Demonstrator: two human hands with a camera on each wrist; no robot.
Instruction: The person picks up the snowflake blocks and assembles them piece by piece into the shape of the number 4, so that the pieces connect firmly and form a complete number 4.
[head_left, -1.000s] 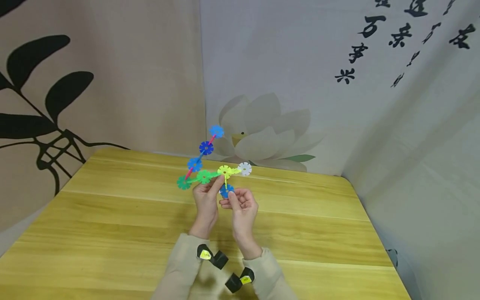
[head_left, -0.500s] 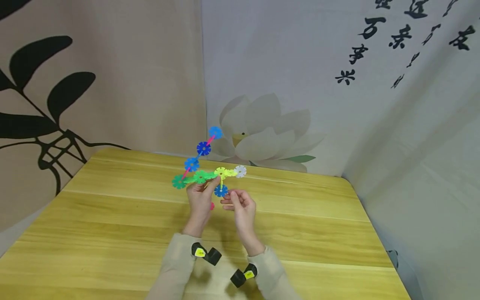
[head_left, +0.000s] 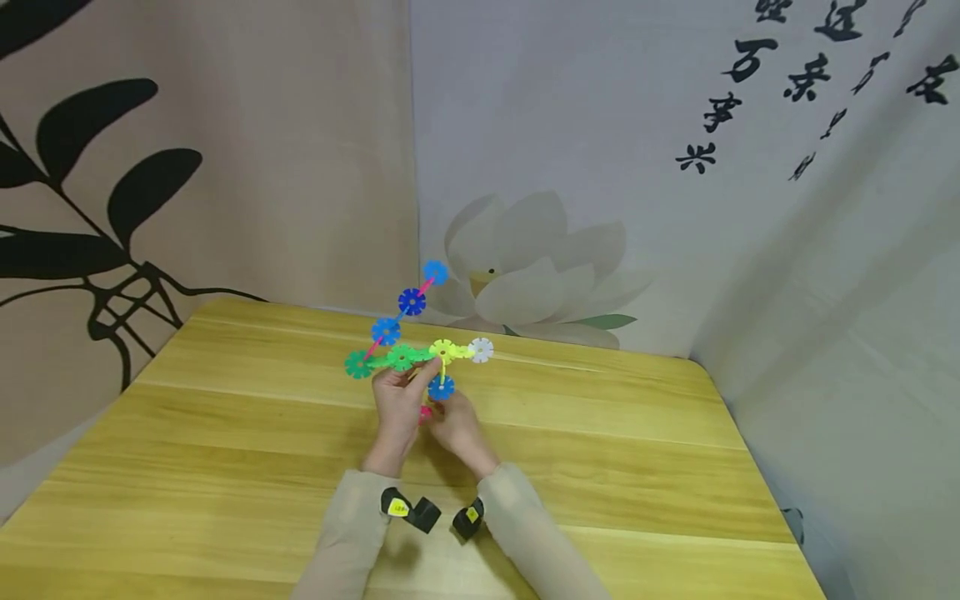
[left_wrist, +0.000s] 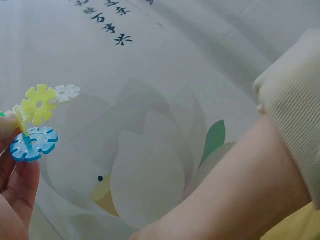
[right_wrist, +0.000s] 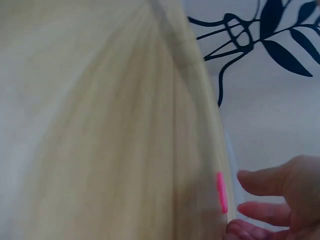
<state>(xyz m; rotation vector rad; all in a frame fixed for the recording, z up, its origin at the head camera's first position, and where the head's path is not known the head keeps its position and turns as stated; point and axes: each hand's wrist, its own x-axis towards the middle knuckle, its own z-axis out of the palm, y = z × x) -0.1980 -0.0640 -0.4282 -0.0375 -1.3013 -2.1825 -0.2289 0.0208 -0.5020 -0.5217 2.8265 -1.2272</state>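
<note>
In the head view my left hand [head_left: 397,410] holds a build of interlocking notched plastic discs up over the table, its thumb at the yellow disc [head_left: 443,352]. Green discs [head_left: 402,357] run left from there. Blue discs [head_left: 412,302] with pink ones between them rise to the upper right. A white disc [head_left: 481,350] ends the right side, and a blue disc [left_wrist: 34,144] hangs below the yellow one. My right hand [head_left: 456,427] reaches under that disc, beside a pink disc [head_left: 425,413]. In the right wrist view its thumb and fingers stand apart, fingertips close to the pink disc's edge.
A wooden table [head_left: 637,467] lies beneath both hands. Behind it hang light cloth backdrops, with a printed lotus [head_left: 547,258], dark leaves [head_left: 150,192] and black characters. Black wrist cameras [head_left: 411,510] sit close together at the sleeves.
My right hand has let go of the lower blue disc and moved down and left to the pink disc. The left hand has shifted slightly left with the build.
</note>
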